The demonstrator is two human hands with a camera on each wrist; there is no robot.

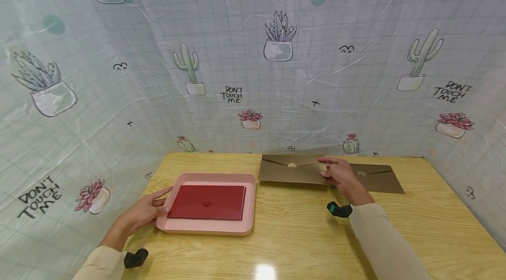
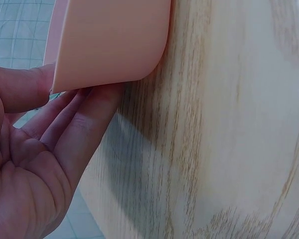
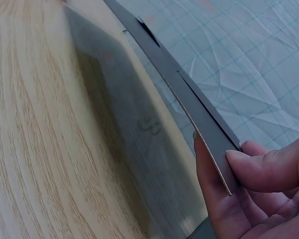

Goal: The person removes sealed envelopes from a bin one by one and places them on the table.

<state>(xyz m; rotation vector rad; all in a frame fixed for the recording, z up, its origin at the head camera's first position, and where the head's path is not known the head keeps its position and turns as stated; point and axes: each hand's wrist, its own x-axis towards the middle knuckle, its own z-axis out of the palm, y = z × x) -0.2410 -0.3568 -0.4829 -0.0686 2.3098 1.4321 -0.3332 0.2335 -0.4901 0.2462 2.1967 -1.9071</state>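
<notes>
My left hand holds the left wall of a shallow pink tray. In the left wrist view the thumb lies over the tray's rim, with the fingers against its outer side. Inside the tray lie red envelopes, stacked, the top one with a round seal. My right hand pinches the right end of a brown envelope between thumb and fingers. In the right wrist view this envelope is raised off the table, its shadow and reflection beneath. Another brown envelope lies flat just right of that hand.
The wooden table has a glossy top. A patterned curtain with cactus prints stands along its back and both sides. Black straps with small devices hang at the wrists.
</notes>
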